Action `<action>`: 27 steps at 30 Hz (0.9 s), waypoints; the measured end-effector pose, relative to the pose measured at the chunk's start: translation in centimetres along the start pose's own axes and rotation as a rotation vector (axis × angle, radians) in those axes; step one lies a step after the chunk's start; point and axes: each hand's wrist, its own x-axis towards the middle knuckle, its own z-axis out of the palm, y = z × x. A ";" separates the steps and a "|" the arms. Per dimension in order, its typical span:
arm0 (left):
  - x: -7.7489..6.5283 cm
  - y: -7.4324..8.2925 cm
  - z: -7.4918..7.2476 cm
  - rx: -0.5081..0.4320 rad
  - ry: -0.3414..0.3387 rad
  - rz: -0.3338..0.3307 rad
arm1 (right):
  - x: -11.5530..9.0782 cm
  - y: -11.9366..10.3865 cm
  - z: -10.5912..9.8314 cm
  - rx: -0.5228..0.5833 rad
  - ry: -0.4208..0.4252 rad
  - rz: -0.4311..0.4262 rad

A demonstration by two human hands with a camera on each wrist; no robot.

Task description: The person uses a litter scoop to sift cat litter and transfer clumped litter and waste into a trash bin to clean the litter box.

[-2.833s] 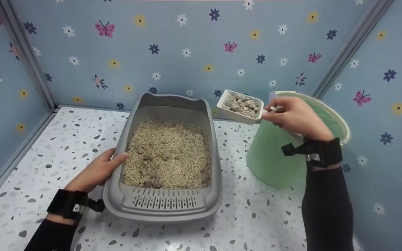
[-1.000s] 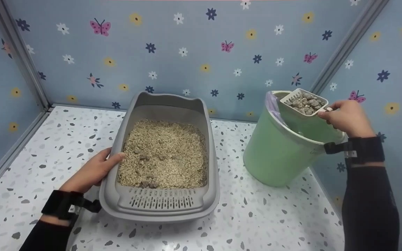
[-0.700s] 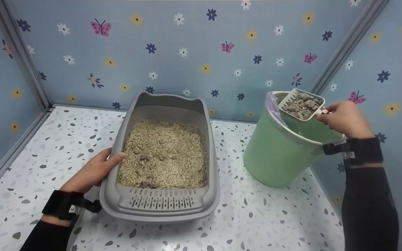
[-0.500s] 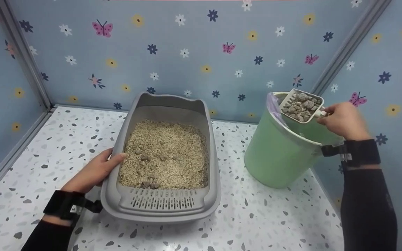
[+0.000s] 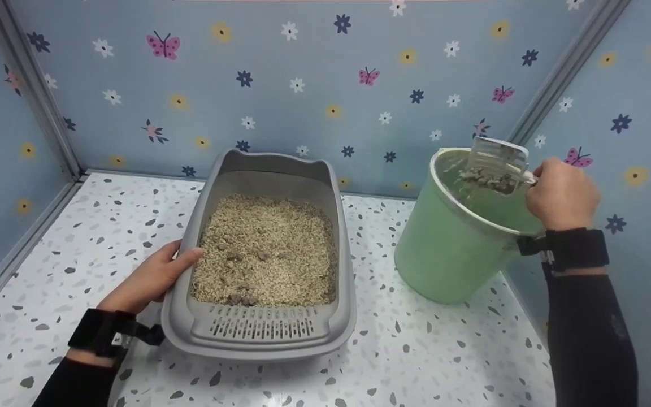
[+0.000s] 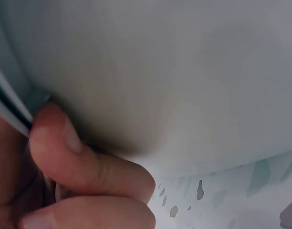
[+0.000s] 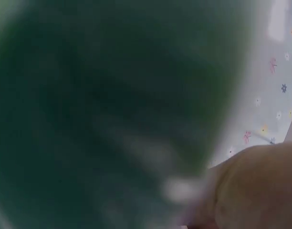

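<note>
My left hand point(image 5: 153, 277) grips the left rim of a grey litter box point(image 5: 263, 349). In the left wrist view its fingers point(image 6: 88, 167) curl under the rim against the outer wall. Tan litter point(image 5: 274, 243) with several darker clumps point(image 5: 242, 299) fills the box. My right hand point(image 5: 564, 192) holds the handle of a white litter scoop point(image 5: 499, 150), tipped on its side over a green bin point(image 5: 450, 254). Grey clumps point(image 5: 489, 180) are sliding off its lower edge into the bin. The right wrist view is mostly blurred green, with part of the right hand point(image 7: 260, 186) at lower right.
The box and bin stand apart on a white speckled surface point(image 5: 382, 362). A blue flowered panel point(image 5: 303, 73) rises close behind them, and side panels close off left and right. The bin stands near the right panel.
The right hand has carried the loaded scoop right from between box and bin to over the bin, then turned it so clumps fall. The left hand has stayed on the rim.
</note>
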 end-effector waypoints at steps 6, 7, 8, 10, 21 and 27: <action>-0.1 0.0 0.0 -0.010 -0.004 0.000 | -0.1 -0.3 0.0 -0.027 0.035 0.004; -0.1 0.0 0.0 -0.014 -0.006 0.001 | -0.2 -0.4 0.0 -0.029 0.037 0.003; -0.1 0.0 0.0 -0.017 -0.009 0.004 | -0.2 -0.4 0.0 -0.030 0.039 0.001; -0.2 0.0 0.0 -0.024 -0.013 0.007 | -0.2 -0.5 0.1 -0.025 0.039 0.000; 0.0 -0.2 0.0 -0.024 -0.018 0.005 | -0.6 -1.1 -0.3 0.024 0.044 0.000; 0.2 -0.3 0.0 -0.010 -0.016 0.018 | -1.8 -3.1 -1.7 0.084 0.128 -0.017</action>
